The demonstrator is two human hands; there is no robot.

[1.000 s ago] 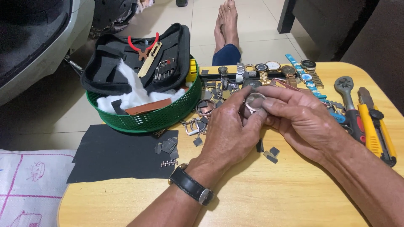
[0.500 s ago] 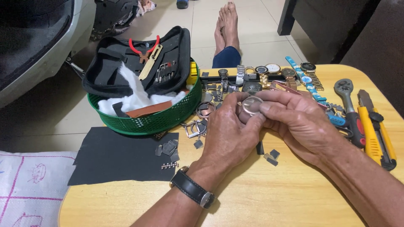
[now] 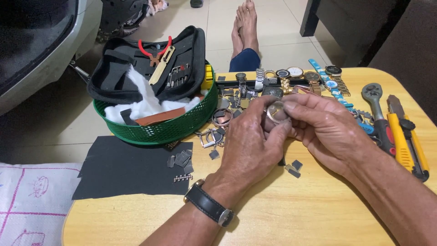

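Both hands together: left hand (image 3: 252, 141) and right hand (image 3: 325, 130) pinch a round watch case (image 3: 276, 111) between fingertips, face up, right of the green basket (image 3: 159, 132). Left thumb nearer.

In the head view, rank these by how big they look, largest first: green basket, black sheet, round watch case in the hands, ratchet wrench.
1. Green basket and black sheet: look alike, not ranked.
2. Ratchet wrench.
3. Round watch case, pinched between left hand and right hand.
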